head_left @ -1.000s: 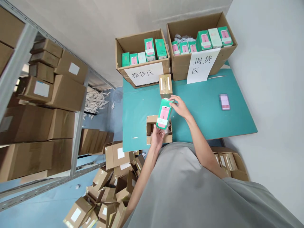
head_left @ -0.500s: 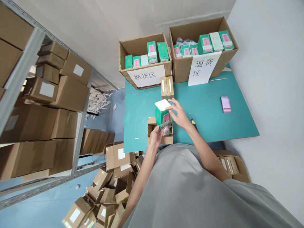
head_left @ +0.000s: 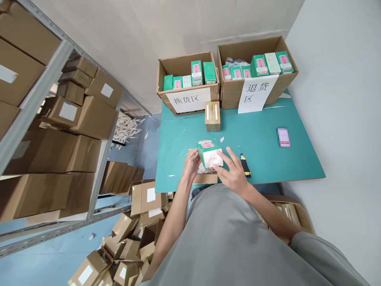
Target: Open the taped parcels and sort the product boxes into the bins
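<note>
I hold a green and pink product box (head_left: pixel 210 153) tilted over a small open cardboard carton (head_left: pixel 205 177) at the near edge of the teal table (head_left: pixel 262 135). My left hand (head_left: pixel 192 163) grips the box's left side with curled fingers. My right hand (head_left: pixel 233 171) presses on its right side, fingers partly spread. A black and yellow utility knife (head_left: pixel 245 165) lies just right of my right hand.
A taped small carton (head_left: pixel 212 116) stands mid-table. Two large open cartons (head_left: pixel 189 81) (head_left: pixel 257 69) with paper labels hold green boxes at the back. A phone (head_left: pixel 283 137) lies at the right. Metal shelving (head_left: pixel 53 119) with cartons stands left; loose cartons (head_left: pixel 127 242) litter the floor.
The product box has been turned from upright to lying tilted and lowered toward the open carton. Both hands came nearer to me. The knife is now uncovered.
</note>
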Motion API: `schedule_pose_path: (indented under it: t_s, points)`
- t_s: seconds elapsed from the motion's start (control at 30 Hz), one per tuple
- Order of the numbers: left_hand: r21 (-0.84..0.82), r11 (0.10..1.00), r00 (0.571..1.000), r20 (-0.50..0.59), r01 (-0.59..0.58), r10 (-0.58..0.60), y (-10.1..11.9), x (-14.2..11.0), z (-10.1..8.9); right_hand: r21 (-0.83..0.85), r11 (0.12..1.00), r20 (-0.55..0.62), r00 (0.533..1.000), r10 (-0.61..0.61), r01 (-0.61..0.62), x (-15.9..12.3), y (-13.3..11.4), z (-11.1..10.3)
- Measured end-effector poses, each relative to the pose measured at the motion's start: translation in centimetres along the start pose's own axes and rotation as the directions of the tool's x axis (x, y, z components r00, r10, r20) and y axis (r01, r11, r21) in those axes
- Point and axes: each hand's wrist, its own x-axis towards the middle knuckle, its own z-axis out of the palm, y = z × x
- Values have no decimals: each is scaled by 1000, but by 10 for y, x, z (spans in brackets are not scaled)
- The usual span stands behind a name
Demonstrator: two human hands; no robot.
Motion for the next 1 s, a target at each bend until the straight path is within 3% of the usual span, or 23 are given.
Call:
schedule_pose_path:
  t_s: [0.17,0.33,0.43,0.5,0.6,0.67,0.73,0.83,1.0]
  points:
    - [91,996,999,-38,9,-6,-17,-27,-10,205,969,-62,986,157,-141,38,27,5]
    - [299,949,995,38,-97,90,-16,-59,-6,390,868,-10,941,338,-307,70,86,35]
    - [423,887,980,8,-186,201,5,-66,1,512,727,85,869,487,-458,79,118,61]
    - [435,862,957,-2,-260,290,29,-64,11,564,583,183,777,602,-585,79,127,79]
    - [446,805,905,29,-391,424,72,-51,33,593,321,373,606,702,-738,71,116,102]
    - [462,771,884,62,-438,464,99,-38,48,598,138,514,510,689,-790,61,95,112]
    - [467,759,875,72,-454,479,118,-24,61,589,-26,636,443,632,-808,51,72,117]
    - [469,761,879,73,-448,472,131,-8,72,539,-175,754,379,536,-824,41,46,116]
    - [462,759,869,54,-459,492,124,-9,72,484,-244,823,342,454,-841,38,36,104]
